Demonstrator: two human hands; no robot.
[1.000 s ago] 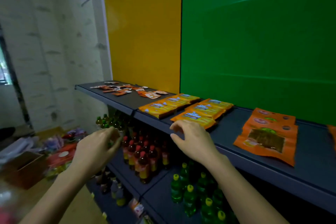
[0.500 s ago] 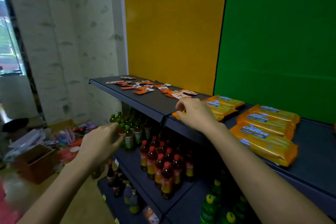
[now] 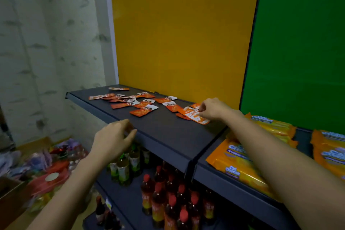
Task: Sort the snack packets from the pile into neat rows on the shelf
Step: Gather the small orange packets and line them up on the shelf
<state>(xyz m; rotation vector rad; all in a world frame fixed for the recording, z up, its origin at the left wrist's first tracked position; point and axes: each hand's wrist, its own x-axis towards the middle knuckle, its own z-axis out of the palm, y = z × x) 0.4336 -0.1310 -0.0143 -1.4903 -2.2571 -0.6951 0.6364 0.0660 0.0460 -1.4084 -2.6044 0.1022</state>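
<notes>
Several small orange-and-white snack packets [image 3: 143, 112] lie scattered on the dark grey shelf [image 3: 168, 130], in front of the yellow back panel. My right hand [image 3: 212, 108] rests at the right end of the scatter, its fingertips pinching the edge of one orange-and-white packet [image 3: 195, 116] that lies on a small overlapping heap. My left hand [image 3: 113, 139] hovers in front of the shelf's front lip, fingers loosely curled and holding nothing.
Large yellow-orange biscuit packs [image 3: 240, 164] lie in rows on the adjoining shelf section to the right, before a green panel. Below stand red-capped bottles [image 3: 168, 198] and green bottles [image 3: 125, 166]. Bags and a cardboard box [image 3: 11, 192] clutter the floor at left.
The view swung left along the shelf. My right hand left the biscuit packs and reached the small packets, pinching one. My left hand rose toward the shelf's front edge.
</notes>
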